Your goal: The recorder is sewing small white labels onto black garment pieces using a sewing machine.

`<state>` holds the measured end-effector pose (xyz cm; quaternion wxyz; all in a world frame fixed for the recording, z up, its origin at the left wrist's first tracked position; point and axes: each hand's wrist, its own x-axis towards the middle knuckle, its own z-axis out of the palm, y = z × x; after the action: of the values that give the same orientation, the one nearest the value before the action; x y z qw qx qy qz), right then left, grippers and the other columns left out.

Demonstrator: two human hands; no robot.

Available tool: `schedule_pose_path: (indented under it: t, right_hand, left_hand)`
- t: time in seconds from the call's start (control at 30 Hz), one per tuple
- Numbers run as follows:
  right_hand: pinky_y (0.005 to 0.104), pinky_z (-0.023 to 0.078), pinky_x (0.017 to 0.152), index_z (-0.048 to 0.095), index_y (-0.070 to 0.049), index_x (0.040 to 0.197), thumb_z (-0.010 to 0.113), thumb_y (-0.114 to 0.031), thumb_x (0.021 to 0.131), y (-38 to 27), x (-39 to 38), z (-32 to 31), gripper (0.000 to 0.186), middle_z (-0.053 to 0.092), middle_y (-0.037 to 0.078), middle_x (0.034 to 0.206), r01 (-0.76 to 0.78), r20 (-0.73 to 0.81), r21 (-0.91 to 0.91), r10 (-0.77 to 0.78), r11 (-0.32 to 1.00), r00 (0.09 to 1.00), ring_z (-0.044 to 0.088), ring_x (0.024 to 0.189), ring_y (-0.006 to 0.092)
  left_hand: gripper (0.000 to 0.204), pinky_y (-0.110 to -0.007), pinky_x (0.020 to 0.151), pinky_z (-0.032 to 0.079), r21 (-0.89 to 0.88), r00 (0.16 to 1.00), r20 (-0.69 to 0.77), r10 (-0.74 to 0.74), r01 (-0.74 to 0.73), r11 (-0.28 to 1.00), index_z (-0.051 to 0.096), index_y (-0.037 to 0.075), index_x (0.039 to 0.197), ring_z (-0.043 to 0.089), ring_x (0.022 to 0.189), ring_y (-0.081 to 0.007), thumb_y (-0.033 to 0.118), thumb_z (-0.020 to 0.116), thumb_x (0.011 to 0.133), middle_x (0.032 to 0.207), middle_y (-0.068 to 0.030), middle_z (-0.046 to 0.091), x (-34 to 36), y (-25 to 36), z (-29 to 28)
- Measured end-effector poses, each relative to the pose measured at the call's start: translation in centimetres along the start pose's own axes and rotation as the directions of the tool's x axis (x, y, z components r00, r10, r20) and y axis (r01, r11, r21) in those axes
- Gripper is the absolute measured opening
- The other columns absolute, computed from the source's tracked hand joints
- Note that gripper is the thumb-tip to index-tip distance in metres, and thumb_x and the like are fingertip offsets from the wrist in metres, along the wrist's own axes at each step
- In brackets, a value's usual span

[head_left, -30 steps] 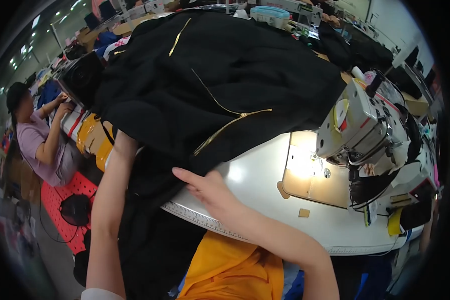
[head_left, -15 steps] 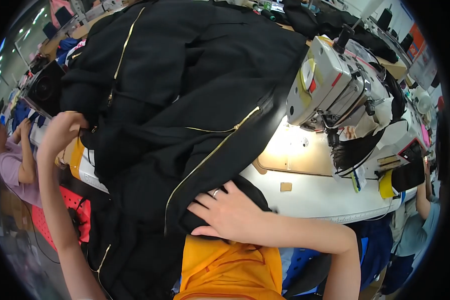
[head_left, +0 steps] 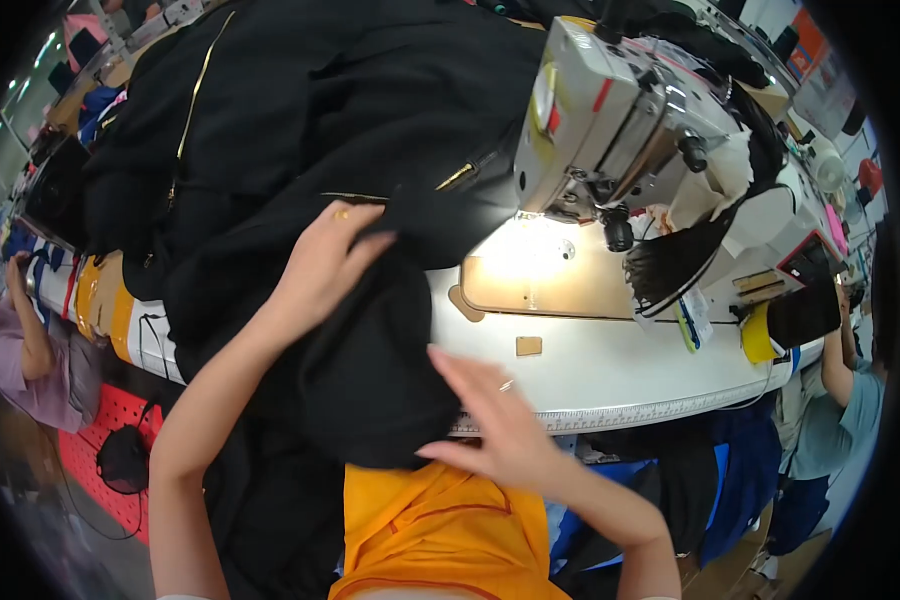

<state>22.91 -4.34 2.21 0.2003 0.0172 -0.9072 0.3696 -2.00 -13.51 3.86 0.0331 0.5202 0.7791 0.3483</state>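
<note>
A large black garment (head_left: 240,120) with gold-toned zippers spreads over the table and hangs down in front of me. My left hand (head_left: 325,255) lies at its middle, thumb and fingers closing on a fold of the cloth. Beside the near right edge of that fold is my right hand (head_left: 495,420), slightly blurred, fingers and thumb apart; whether it touches the fabric is unclear. One long gold zipper (head_left: 205,85) shows at the far left. Another zipper end (head_left: 458,177) shows near the sewing machine (head_left: 595,120), the rest being covered by cloth.
The machine's lamp lights its needle plate (head_left: 550,270). A small tan card (head_left: 529,346) lies on the white table, whose front edge carries a ruler strip (head_left: 650,408). Yellow tape (head_left: 758,340) is at right. A co-worker (head_left: 35,345) sits left, another person (head_left: 850,410) right.
My left hand has moved from the garment's left edge to its middle. My right hand has lifted and shifted right. The long front zipper has gone under folded cloth; the view has shifted too.
</note>
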Motion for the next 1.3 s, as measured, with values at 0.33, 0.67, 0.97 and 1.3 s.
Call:
schedule_pose_path:
  t: [0.33, 0.67, 0.97, 1.3]
  right_hand:
    - [0.0357, 0.050, 0.092, 0.058, -0.009, 0.128, 0.060, -0.018, 0.093, -0.1, -1.1, -0.4, 0.036, 0.059, 0.011, 0.122, -0.171, 0.243, 0.299, 0.098, 0.939, 0.965, 0.060, 0.109, 0.0299]
    - [0.0202, 0.046, 0.064, 0.058, -0.016, 0.083, 0.062, -0.016, 0.074, 2.4, 1.1, -2.5, 0.009, 0.063, -0.004, 0.105, 0.545, 0.068, -0.465, -0.585, 0.698, 0.808, 0.060, 0.082, 0.0070]
    - [0.0245, 0.049, 0.055, 0.064, -0.012, 0.098, 0.065, -0.013, 0.075, 9.5, 2.9, -7.0, 0.023, 0.065, -0.003, 0.111, 0.440, 0.323, -0.616, -0.300, 0.654, 0.898, 0.063, 0.082, 0.0094]
    - [0.0235, 0.046, 0.052, 0.063, -0.014, 0.122, 0.061, -0.014, 0.083, 11.8, 3.7, -6.4, 0.040, 0.063, -0.001, 0.113, 0.267, 0.160, -0.638, -0.215, 0.722, 0.963, 0.058, 0.062, 0.0116]
  left_hand:
    - [0.040, -0.027, 0.087, 0.048, -0.527, 0.989, 0.073, -0.129, 0.148, 0.837, 0.061, -0.002, 0.120, 0.064, 0.098, -0.0138, 0.024, 0.069, 0.090, 0.106, -0.0094, 0.071, 4.8, 0.5, 4.7]
    - [0.050, -0.033, 0.096, 0.046, -0.297, 0.997, -0.025, -0.075, 0.064, 0.953, 0.055, -0.004, 0.127, 0.063, 0.110, -0.0255, 0.029, 0.067, 0.090, 0.118, -0.0179, 0.065, 4.2, -2.8, 2.2]
    - [0.062, -0.045, 0.096, 0.043, 0.153, 0.947, 0.037, 0.318, -0.320, 0.935, 0.045, -0.002, 0.126, 0.051, 0.117, -0.0427, 0.042, 0.067, 0.088, 0.125, -0.0253, 0.055, 16.4, -8.7, 5.5]
    - [0.015, -0.044, 0.091, 0.049, 0.670, 0.873, 0.058, 0.485, -0.394, 0.630, 0.065, 0.006, 0.091, 0.065, 0.096, -0.0274, 0.019, 0.068, 0.084, 0.095, -0.0086, 0.066, 8.2, 5.2, 1.3]
